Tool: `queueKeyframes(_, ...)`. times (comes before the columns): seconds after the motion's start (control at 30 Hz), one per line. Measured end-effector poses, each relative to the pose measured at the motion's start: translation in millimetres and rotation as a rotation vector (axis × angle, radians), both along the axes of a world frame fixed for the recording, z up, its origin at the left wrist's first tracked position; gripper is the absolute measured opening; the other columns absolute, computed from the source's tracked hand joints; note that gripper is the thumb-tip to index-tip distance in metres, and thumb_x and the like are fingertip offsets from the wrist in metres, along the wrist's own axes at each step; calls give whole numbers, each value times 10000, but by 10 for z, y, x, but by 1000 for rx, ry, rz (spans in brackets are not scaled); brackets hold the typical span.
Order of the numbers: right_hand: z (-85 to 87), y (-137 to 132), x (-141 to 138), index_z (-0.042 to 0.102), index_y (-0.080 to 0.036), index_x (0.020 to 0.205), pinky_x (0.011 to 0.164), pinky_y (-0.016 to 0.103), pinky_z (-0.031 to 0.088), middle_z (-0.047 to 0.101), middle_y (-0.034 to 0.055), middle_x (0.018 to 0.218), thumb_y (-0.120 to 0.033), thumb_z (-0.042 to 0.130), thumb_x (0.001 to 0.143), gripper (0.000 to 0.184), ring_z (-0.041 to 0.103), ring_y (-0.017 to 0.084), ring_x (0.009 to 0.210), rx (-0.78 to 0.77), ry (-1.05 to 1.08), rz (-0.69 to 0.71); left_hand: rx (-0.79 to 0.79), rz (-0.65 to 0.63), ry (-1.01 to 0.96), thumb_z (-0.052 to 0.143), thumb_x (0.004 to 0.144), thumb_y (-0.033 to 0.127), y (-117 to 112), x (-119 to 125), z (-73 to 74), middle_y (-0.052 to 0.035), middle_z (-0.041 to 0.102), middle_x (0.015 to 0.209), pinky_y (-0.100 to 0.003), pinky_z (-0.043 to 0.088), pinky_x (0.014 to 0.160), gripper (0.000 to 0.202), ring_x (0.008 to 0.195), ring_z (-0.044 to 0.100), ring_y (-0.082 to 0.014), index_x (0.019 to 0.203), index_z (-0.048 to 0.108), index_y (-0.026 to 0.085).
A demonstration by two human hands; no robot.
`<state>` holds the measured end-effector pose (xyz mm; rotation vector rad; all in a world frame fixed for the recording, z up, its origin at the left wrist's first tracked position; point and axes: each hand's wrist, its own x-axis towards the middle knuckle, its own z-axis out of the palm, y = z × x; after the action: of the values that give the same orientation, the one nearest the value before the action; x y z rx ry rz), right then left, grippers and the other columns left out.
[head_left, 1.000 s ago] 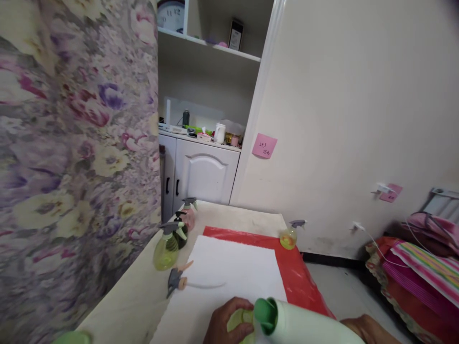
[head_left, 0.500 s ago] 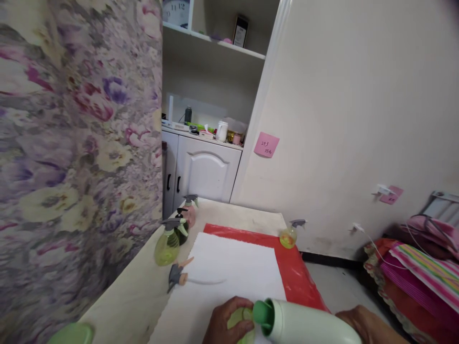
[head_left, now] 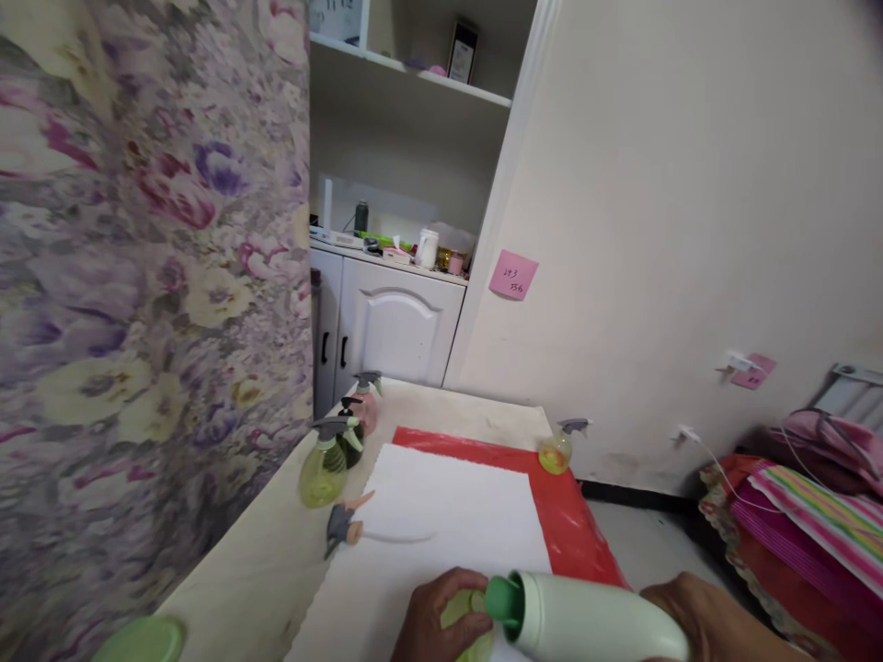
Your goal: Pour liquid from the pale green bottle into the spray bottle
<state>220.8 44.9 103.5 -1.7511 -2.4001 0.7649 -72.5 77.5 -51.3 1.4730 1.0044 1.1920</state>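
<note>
My left hand [head_left: 441, 618] is closed around a translucent yellow-green spray bottle [head_left: 475, 646] without its head, low on the white sheet [head_left: 448, 496]. My right hand [head_left: 682, 611] grips a pale green bottle [head_left: 593, 614], tipped almost onto its side. Its darker green spout [head_left: 506, 602] is at the top of the spray bottle; I cannot tell whether liquid is flowing. A grey and orange spray head [head_left: 343, 529] with a clear tube lies on the sheet's left side.
A yellow-green spray bottle [head_left: 324, 469], a dark pump bottle [head_left: 349, 432] and a pink spray bottle [head_left: 365, 405] stand along the left. Another spray bottle [head_left: 556, 449] stands on red plastic [head_left: 566, 515] at right. A green lid-like object [head_left: 142, 639] sits front left.
The right hand and pale green bottle have shifted very slightly upward and left in the picture. Both hands keep their holds.
</note>
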Motion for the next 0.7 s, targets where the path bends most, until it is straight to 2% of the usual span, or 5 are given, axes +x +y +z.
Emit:
queueKeyframes(0.17,-11,9,27,666,-166,726,481,199,303,589,-31,603,-549,686,668,388,491,104,547,-16,-36,-22,21,-18,10,706,699,231,-9,-3,11,-26,796,917,-312,486,869,208,935,698,-264,901,754,228)
queueKeyframes(0.33,25,2,31,677,-185,754,482,200,300,632,-26,629,-504,684,691,325,527,115,567,-22,-22,1,34,-21,8,709,709,247,-15,-9,19,-29,795,920,-312,490,871,201,936,700,-262,904,750,222)
queueKeyframes(0.47,35,-2,29,677,-178,750,473,205,284,640,-24,626,-521,662,707,346,517,108,554,-23,-34,15,41,-22,14,704,718,247,-17,-10,38,-35,795,917,-320,492,867,195,930,703,-264,905,750,216)
queueKeyframes(0.7,72,10,25,706,-204,771,489,204,321,708,-13,688,-486,671,701,293,602,130,605,-5,-71,-34,35,-19,13,703,716,244,-32,-6,46,-32,798,922,-312,500,868,197,930,705,-259,906,754,225)
